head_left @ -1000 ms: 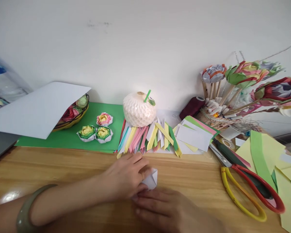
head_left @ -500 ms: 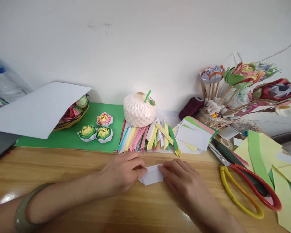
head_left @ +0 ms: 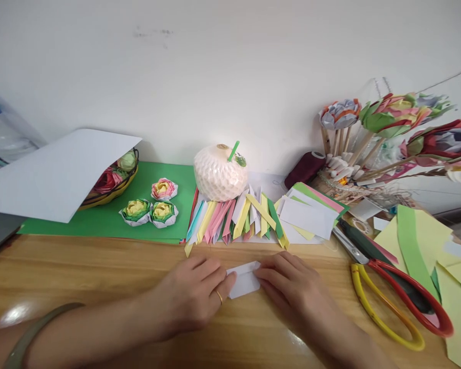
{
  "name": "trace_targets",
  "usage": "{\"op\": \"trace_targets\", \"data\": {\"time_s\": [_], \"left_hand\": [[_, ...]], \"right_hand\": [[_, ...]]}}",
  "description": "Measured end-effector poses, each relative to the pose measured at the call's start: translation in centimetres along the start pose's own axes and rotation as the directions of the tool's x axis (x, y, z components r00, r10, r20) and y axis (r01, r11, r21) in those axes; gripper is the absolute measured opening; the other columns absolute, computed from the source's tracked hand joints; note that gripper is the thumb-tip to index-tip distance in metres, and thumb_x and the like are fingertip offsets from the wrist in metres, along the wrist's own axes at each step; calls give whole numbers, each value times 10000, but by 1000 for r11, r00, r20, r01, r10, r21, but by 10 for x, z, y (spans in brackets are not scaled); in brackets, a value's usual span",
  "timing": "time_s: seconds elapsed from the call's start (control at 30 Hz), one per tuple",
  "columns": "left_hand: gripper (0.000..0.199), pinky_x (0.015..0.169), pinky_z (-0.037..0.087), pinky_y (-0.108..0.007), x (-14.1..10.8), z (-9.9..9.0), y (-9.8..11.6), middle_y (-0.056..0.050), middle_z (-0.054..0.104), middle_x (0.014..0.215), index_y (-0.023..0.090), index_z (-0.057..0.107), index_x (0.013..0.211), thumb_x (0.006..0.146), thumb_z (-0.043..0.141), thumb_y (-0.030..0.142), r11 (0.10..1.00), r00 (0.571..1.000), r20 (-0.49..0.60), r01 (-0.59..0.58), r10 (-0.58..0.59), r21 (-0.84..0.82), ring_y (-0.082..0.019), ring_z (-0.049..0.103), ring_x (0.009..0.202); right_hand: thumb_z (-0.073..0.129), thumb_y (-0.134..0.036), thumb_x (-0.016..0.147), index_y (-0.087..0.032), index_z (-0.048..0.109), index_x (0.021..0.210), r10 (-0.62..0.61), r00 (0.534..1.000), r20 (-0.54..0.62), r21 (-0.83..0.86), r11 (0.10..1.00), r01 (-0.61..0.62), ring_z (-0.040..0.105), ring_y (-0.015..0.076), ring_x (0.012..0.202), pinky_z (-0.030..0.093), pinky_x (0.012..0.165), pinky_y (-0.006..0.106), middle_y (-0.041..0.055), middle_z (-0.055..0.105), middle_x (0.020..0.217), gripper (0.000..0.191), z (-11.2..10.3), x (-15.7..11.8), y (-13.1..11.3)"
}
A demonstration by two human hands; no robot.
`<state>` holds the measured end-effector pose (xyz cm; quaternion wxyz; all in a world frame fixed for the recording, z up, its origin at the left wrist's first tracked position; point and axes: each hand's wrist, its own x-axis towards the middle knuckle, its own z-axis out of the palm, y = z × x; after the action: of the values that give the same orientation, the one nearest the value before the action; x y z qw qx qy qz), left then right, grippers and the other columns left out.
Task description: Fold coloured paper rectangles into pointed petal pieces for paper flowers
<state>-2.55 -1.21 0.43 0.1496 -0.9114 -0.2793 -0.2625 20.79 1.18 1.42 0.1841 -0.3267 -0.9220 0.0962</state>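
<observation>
A small piece of folded white paper (head_left: 244, 281) lies low over the wooden table between my hands. My left hand (head_left: 200, 289), with a ring on one finger, pinches its left end between thumb and fingers. At the paper's upper right corner, my right hand (head_left: 290, 282) grips the edge with thumb and fingertips. A crease runs along the paper's upper part. Just beyond my hands lies a row of folded coloured paper strips (head_left: 236, 218), and to their right is a stack of paper rectangles (head_left: 307, 215).
Scissors (head_left: 392, 287) with red and yellow handles lie on the right beside yellow and green paper (head_left: 411, 230). Paper flowers on sticks (head_left: 392, 120) stand behind. Three small paper flowers (head_left: 163, 211) sit on green card (head_left: 100, 223). A white coconut-shaped object (head_left: 221, 174) is at the back.
My left hand has turned a little, and its thumb now rests farther along the paper's upper left edge. The paper has shifted slightly right. The view has moved a little.
</observation>
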Motion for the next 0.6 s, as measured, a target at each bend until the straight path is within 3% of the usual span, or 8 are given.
{"op": "trace_targets", "data": {"time_s": [0.13, 0.3, 0.43, 0.6], "left_hand": [[293, 608, 446, -305, -2, 1, 0, -59, 627, 701, 115, 622, 767, 912, 373, 62, 999, 999, 31, 28, -26, -40, -174, 542, 674], [237, 603, 446, -323, -4, 2, 6, -69, 665, 760, 128, 615, 688, 885, 483, 109, 1000, 1000, -14, 21, -21, -7, -189, 557, 702], [242, 604, 457, -320, -4, 2, 2, -72, 678, 794, 121, 631, 724, 906, 475, 156, 999, 999, 0, 33, -33, 26, -188, 566, 722], [263, 610, 473, -308, -4, 2, -5, -72, 682, 773, 103, 642, 771, 913, 422, 73, 999, 998, -48, -41, 42, 22, -177, 580, 700]], "right_hand": [[486, -181, 886, -183, 627, 941, -4, 999, 33, 5, 1000, 4, 559, 189, 800, 480, 676, 332, 68, 606, 873, 152, -5, 1, -2], [484, -190, 892, -174, 636, 948, -55, 998, 28, -23, 998, 56, 553, 183, 760, 470, 654, 323, 64, 607, 823, 163, -8, 2, -3], [485, -185, 896, -164, 635, 951, -85, 996, 14, -48, 995, 85, 548, 176, 728, 456, 635, 318, 57, 609, 796, 160, -6, 3, -2], [483, -167, 905, -150, 633, 902, -124, 992, -14, -85, 989, 123, 551, 168, 711, 454, 621, 307, 52, 614, 772, 151, -4, 3, -2]]}}
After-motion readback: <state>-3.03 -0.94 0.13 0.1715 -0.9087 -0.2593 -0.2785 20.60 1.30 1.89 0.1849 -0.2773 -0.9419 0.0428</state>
